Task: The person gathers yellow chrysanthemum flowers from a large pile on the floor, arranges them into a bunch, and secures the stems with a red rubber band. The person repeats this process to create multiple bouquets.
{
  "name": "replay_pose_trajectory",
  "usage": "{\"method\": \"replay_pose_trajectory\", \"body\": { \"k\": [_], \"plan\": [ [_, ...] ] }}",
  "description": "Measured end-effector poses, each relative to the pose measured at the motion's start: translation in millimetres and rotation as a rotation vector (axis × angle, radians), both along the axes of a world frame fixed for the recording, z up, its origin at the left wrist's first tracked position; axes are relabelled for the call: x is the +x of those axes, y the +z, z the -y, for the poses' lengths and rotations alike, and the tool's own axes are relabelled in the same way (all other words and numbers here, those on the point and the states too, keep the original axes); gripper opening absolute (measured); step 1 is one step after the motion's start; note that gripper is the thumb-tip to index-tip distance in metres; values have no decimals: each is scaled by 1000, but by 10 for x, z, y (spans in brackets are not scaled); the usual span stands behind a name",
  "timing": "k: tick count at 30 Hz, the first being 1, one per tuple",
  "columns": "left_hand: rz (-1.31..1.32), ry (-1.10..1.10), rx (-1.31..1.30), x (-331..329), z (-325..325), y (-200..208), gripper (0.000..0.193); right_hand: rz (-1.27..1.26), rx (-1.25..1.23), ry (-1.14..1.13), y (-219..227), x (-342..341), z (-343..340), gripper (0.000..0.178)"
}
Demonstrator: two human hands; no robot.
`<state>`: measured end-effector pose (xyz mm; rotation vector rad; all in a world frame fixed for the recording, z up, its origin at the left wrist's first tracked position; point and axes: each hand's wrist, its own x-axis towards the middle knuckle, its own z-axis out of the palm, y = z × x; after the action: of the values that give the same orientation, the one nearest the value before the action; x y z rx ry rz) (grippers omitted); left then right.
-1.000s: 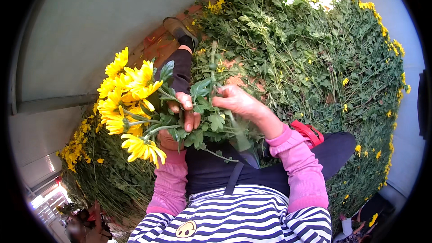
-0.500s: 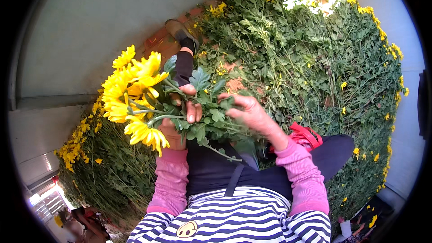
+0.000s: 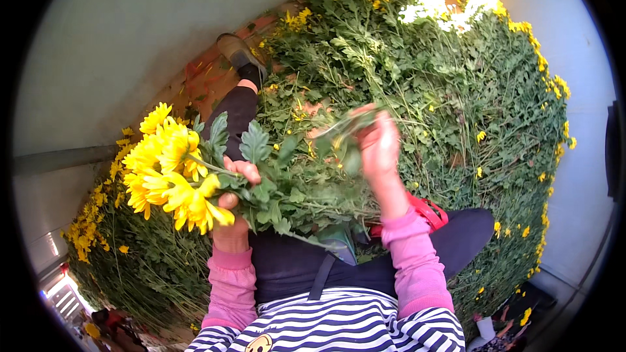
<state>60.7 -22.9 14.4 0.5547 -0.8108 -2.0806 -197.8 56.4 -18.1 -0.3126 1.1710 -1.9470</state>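
Observation:
My left hand [image 3: 240, 181] is closed around the stems of a bunch of yellow chrysanthemums [image 3: 173, 173]. The large blooms point left, and the leafy stems [image 3: 287, 205] trail right across my lap. Up and to the right of the bunch, apart from it, my right hand [image 3: 378, 146] is closed on a leafy green stem [image 3: 345, 132]. Motion smears that stem and the fingertips, so its far end cannot be made out.
Cut chrysanthemums lie in a large heap [image 3: 443, 98] ahead and right, with white blooms [image 3: 443, 12] at the far edge. Another heap [image 3: 150, 254] lies left. Red straps [image 3: 427, 214] are beside my right knee. Pale walls [image 3: 130, 45] enclose the space; a person's foot [image 3: 241, 52] rests ahead.
My right hand has moved from the bunch's leaves up and away, with a leafy stem in it. My left hand has shifted left and slightly down with the yellow bunch.

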Motion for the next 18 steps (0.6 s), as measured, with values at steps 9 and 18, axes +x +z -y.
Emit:
{"method": "replay_pose_trajectory", "body": {
  "k": [9,18],
  "plan": [
    [-226,0,-66,-150,25,-224,28,-994,794,280,-1954,-1174,495,56],
    [-818,-587,-153,-52,478,-688,48,-1288,721,901,-1848,246,1140,39]
  ]
}}
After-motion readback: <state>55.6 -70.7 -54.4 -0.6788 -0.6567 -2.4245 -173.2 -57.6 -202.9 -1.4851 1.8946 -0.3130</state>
